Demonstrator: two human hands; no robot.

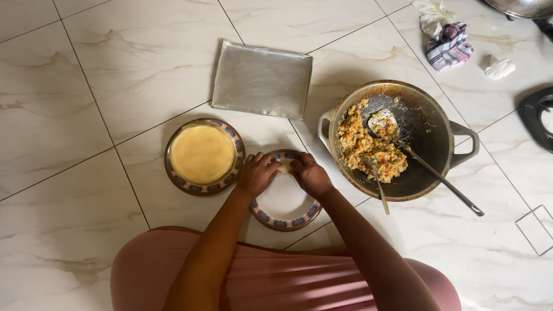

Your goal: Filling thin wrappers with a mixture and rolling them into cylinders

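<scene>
Left hand (257, 174) and right hand (310, 174) curled together over a pale wrapper (284, 167), fingers closed on it, at the far edge of a white patterned plate (286, 208), stack of yellow wrappers (201, 153) just left, pan of filling (403, 138) right, foil tray (262, 79) beyond.

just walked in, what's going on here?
A person sits on the tiled floor. Left hand and right hand press together on a small pale piece at the far rim of a patterned plate. Beside it, another plate holds a stack of yellow wrappers. A pan holds crumbly orange filling and two spoons. A flat metal tray lies beyond.
</scene>
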